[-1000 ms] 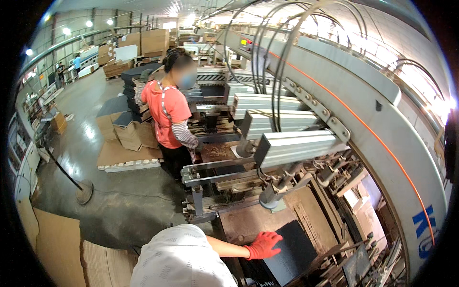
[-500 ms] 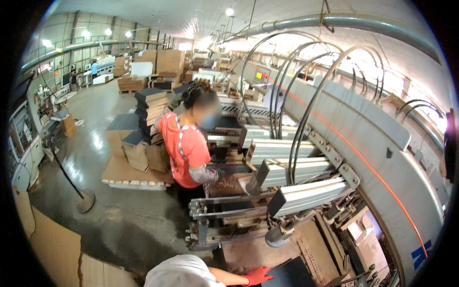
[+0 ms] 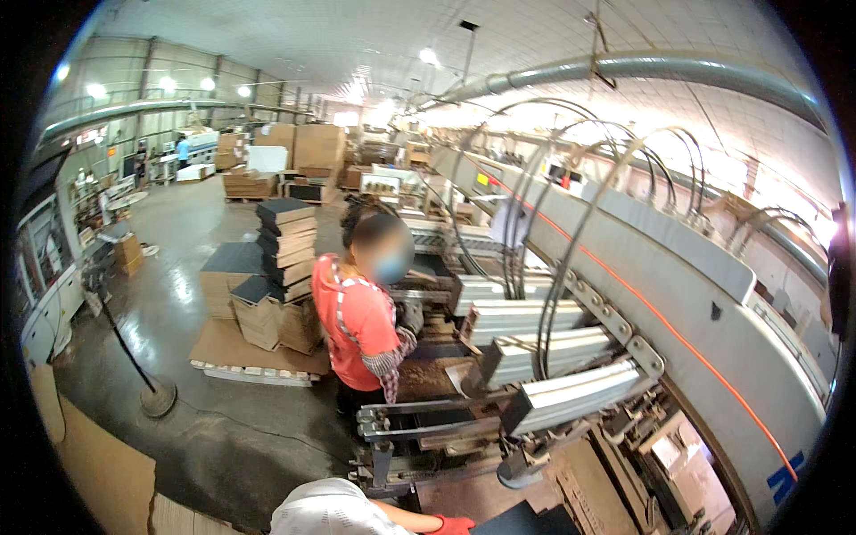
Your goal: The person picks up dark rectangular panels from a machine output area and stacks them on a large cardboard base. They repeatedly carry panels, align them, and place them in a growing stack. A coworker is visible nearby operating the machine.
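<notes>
At the lower edge, my left arm in a white sleeve reaches to the right. My left hand, in a red glove, lies at the left edge of a dark flat panel. The picture's edge cuts off its fingers, so their grip cannot be told. A second dark panel shows just right of the first. Both are on a machine bed beside a brown, dusty surface. My right hand is out of view.
A person in a red shirt stands ahead at the machine's metal rails. White beams and black hoses overhang the bed. Stacked boards sit on a pallet at left. A post with a round base stands on the floor.
The view has tilted up a little. My gloved hand sits lower and farther left, with more of it cut off. The person ahead has straightened and drawn an arm in toward the machine.
</notes>
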A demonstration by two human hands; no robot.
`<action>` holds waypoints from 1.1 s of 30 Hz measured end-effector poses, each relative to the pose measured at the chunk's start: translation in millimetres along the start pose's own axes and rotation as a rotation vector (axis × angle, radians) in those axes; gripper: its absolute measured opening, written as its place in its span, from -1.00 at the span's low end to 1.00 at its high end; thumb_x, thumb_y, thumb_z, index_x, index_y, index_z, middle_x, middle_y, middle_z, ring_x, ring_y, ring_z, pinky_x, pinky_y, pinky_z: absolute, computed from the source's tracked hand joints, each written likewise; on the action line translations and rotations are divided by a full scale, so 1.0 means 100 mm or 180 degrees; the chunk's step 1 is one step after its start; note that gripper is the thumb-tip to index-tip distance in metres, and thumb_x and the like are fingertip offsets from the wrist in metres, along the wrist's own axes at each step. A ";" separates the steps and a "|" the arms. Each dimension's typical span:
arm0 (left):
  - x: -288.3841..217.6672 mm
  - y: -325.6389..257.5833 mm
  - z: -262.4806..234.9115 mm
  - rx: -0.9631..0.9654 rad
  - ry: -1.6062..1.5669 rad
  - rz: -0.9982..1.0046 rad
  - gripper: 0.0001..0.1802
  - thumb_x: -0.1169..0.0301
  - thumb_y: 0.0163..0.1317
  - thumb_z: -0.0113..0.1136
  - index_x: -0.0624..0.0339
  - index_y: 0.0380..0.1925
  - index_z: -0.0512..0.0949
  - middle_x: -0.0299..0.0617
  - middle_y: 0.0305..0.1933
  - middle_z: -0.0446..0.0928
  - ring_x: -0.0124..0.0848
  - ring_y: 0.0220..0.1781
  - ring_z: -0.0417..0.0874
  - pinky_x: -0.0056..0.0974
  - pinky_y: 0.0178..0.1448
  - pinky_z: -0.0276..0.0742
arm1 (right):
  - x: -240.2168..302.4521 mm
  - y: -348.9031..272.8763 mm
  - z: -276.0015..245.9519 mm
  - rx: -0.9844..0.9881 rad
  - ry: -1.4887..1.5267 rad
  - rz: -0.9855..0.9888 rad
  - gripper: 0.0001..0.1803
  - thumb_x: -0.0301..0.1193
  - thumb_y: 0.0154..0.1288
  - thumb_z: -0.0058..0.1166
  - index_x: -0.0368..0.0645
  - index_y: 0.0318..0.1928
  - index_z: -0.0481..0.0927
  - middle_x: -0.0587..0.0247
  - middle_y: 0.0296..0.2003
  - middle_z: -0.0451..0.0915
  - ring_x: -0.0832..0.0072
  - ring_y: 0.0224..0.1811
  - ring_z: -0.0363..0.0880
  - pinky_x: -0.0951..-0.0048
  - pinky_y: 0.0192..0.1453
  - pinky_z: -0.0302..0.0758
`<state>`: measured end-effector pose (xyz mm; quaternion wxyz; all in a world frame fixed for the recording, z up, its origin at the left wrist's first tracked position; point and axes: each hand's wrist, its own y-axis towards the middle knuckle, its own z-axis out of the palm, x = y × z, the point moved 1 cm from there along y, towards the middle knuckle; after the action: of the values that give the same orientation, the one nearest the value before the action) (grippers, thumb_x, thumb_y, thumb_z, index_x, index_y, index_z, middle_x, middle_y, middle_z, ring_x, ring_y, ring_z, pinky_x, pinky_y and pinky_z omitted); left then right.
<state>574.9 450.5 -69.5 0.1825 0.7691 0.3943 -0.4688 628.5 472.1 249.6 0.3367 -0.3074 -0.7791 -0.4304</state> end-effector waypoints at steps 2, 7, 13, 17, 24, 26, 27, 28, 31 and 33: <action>0.18 -0.11 -0.05 -0.0132 0.0672 0.0868 -0.48 0.00 0.05 0.36 0.15 -0.11 0.63 0.04 -0.16 0.60 0.04 -0.12 0.58 0.02 -0.08 0.49 | 0.05 -0.07 0.10 0.0023 0.0042 -0.0008 -0.70 -0.33 0.23 0.24 -0.20 -0.07 0.64 0.07 -0.20 0.67 0.23 -0.20 0.64 0.17 -0.20 0.60; 0.37 0.12 0.08 -0.0686 -0.0084 -0.0454 -0.49 0.00 0.10 0.34 0.25 -0.19 0.61 0.04 -0.25 0.61 -0.06 -0.22 0.58 -0.01 -0.14 0.48 | -0.04 -0.53 -0.08 0.0067 -0.0046 0.0144 -0.69 -0.34 0.23 0.24 -0.19 -0.05 0.64 0.09 -0.19 0.67 0.25 -0.20 0.64 0.18 -0.20 0.60; 0.52 0.18 0.21 -0.0946 -0.0246 -0.0742 -0.47 0.02 0.17 0.31 0.38 -0.28 0.59 0.04 -0.34 0.62 -0.19 -0.33 0.58 -0.04 -0.21 0.48 | -0.21 -1.07 -0.45 -0.0125 -0.0258 0.0450 -0.68 -0.35 0.22 0.25 -0.19 -0.03 0.63 0.11 -0.18 0.67 0.27 -0.20 0.64 0.19 -0.20 0.61; 0.61 0.06 0.20 -0.1080 -0.0906 -0.0760 -0.43 0.01 0.17 0.30 0.47 -0.33 0.59 0.04 -0.41 0.61 -0.26 -0.34 0.56 -0.04 -0.23 0.45 | -0.36 -1.28 -0.83 -0.0353 -0.0424 0.0691 -0.67 -0.36 0.22 0.25 -0.18 -0.01 0.63 0.12 -0.17 0.67 0.28 -0.20 0.64 0.19 -0.20 0.61; 0.56 -0.29 -0.25 0.0065 0.0558 0.0089 -0.28 0.47 0.06 0.31 -0.03 0.32 0.45 0.04 0.16 0.47 -0.14 0.01 0.56 -0.15 0.24 0.47 | -0.42 -1.70 -1.34 -0.1216 -0.0629 0.1121 -0.65 -0.38 0.22 0.26 -0.18 0.01 0.63 0.15 -0.16 0.67 0.31 -0.19 0.64 0.21 -0.20 0.61; 0.56 -0.40 -0.27 -0.0182 0.0285 0.1278 -0.02 0.53 -0.23 0.37 -0.14 0.38 0.39 0.05 0.21 0.38 -0.07 0.17 0.49 -0.10 0.42 0.35 | -0.39 -1.83 -1.47 -0.1399 -0.0653 0.1244 -0.65 -0.39 0.21 0.26 -0.18 0.02 0.63 0.15 -0.16 0.67 0.31 -0.19 0.64 0.21 -0.20 0.62; 0.37 -0.43 -0.33 -0.0130 0.0792 0.0973 -0.03 0.45 -0.23 0.35 -0.19 0.37 0.40 0.02 0.18 0.41 -0.04 0.19 0.47 -0.06 0.44 0.32 | -0.41 -1.94 -1.55 -0.1546 -0.0768 0.1354 -0.64 -0.39 0.21 0.26 -0.17 0.02 0.63 0.16 -0.16 0.67 0.32 -0.19 0.64 0.21 -0.20 0.62; 0.60 -0.28 -0.29 0.0390 0.0948 0.0476 -0.09 0.38 -0.16 0.32 -0.25 0.37 0.41 -0.04 0.25 0.40 -0.06 0.25 0.43 -0.07 0.49 0.26 | -0.37 -1.99 -1.56 -0.1617 -0.0783 0.1372 -0.64 -0.39 0.21 0.26 -0.17 0.03 0.63 0.16 -0.15 0.67 0.32 -0.19 0.64 0.21 -0.20 0.62; 0.99 -0.09 -0.16 -0.0386 0.0900 0.1623 -0.36 0.03 -0.01 0.41 0.05 0.09 0.61 0.03 -0.05 0.59 0.02 -0.08 0.57 0.03 0.00 0.47 | -0.21 -2.24 -1.68 -0.2000 -0.0871 0.1414 -0.63 -0.40 0.21 0.26 -0.17 0.04 0.62 0.17 -0.15 0.67 0.33 -0.19 0.64 0.22 -0.20 0.62; 0.17 0.17 -0.29 0.0404 -0.0194 0.1160 -0.27 -0.01 0.13 0.34 0.04 0.28 0.48 -0.03 0.17 0.54 0.00 0.09 0.53 0.01 0.17 0.43 | -0.17 -2.59 -1.87 -0.2507 -0.1103 0.1650 -0.63 -0.40 0.21 0.26 -0.17 0.05 0.62 0.17 -0.14 0.67 0.34 -0.19 0.64 0.22 -0.20 0.62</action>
<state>609.3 466.0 -71.1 0.2273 0.8232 0.2124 -0.4750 487.6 190.7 191.7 0.1565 -0.6615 -0.4999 -0.5366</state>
